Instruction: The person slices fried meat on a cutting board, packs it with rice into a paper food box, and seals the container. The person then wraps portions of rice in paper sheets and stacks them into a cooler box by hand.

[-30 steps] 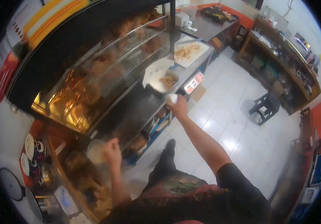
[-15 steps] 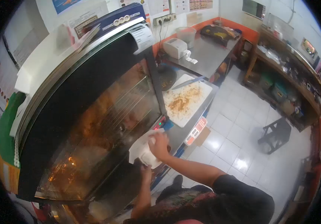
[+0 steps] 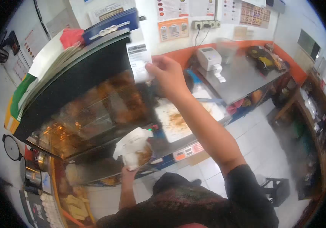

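My left hand [image 3: 129,173] holds a white paper food box [image 3: 133,138] from below, its lid folded open. Inside the box are a white rounded mound that looks like rice [image 3: 131,159] and some brown food [image 3: 144,155]. The box is in front of the lower edge of a glass-fronted display warmer [image 3: 90,76]. Raised high, my right hand [image 3: 168,76] pinches the edge of a printed paper slip [image 3: 138,57], which hangs at the warmer's top right corner. Its fingertips are slightly blurred.
A white cutting board [image 3: 163,114] with brown crumbs lies right of the warmer, a knife [image 3: 208,100] across its far side. Behind it, a label printer [image 3: 209,57] stands on a metal counter [image 3: 233,89]. A dark stool [image 3: 278,191] stands on the tiled floor.
My right hand has left the food box and risen to the paper slip. The left hand still holds the box, whose contents now show. The view has turned and shifted.
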Motion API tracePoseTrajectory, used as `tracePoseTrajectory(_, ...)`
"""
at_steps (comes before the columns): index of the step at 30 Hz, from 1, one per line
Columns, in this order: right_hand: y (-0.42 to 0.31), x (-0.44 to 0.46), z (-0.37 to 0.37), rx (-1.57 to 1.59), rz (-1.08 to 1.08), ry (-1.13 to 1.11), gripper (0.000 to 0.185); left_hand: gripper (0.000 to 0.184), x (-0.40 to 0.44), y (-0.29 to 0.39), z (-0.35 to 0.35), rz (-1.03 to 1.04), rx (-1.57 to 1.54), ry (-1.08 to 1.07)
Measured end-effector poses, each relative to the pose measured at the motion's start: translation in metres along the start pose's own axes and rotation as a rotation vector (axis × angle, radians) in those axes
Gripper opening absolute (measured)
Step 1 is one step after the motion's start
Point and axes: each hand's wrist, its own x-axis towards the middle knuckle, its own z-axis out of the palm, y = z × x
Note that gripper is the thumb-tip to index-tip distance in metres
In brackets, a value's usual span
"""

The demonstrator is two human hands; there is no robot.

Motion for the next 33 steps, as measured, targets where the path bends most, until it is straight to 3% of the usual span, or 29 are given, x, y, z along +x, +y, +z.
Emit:
tracePoseTrajectory(3, -0.017, -0.026, -0.074, 0.129, 0.110, 0.010, 0.023, 0.076, -0.047, -0.026, 0.056, 0.079, 0.193, -0.218)
tracePoseTrajectory(8, -0.009, -0.038, -0.209, 0.115, 0.192, 0.120, 0.025, 0.077, -0.057, -0.089, 0.121, 0.020, 0.250, -0.161)
tracePoseTrajectory(11, 0.000, -0.038, -0.287, 0.131, 0.205, 0.207, 0.022, 0.074, -0.040, -0.134, 0.165, 0.141, 0.697, -0.233)
tracePoseTrajectory(13, 0.010, -0.034, -0.343, 0.113, 0.239, 0.255, 0.021, 0.069, -0.018, -0.168, 0.219, -0.168, 0.146, -0.219)
tracePoseTrajectory(17, 0.033, -0.015, -0.457, 0.057, 0.306, 0.344, 0.023, 0.065, 0.037, -0.244, 0.327, -0.261, 0.155, -0.355)
tracePoseTrajectory(20, 0.072, 0.002, -0.562, -0.105, 0.393, 0.392, 0.024, 0.063, 0.103, -0.313, 0.388, -0.085, 0.657, -0.378)
tracePoseTrajectory(22, 0.112, 0.004, -0.643, -0.300, 0.417, 0.404, 0.027, 0.085, 0.128, -0.354, 0.496, -0.143, 0.455, -0.425)
tracePoseTrajectory(24, 0.166, -0.014, -0.729, -0.370, 0.495, 0.548, 0.025, 0.083, 0.165, -0.396, 0.552, -0.107, 0.496, -0.478)
tracePoseTrajectory(26, 0.204, -0.041, -0.804, -0.466, 0.504, 0.646, 0.026, 0.067, 0.229, -0.433, 0.571, -0.250, 0.287, -0.492)
tracePoseTrajectory(30, 0.254, -0.032, -0.912, -0.683, 0.621, 0.764, 0.030, 0.069, 0.281, -0.503, 0.710, -0.302, 0.193, -0.497)
tracePoseTrajectory(33, 0.278, 0.030, -0.962, -0.755, 0.389, 0.672, 0.037, 0.067, 0.342, -0.564, 0.764, -0.259, 0.186, -0.398)
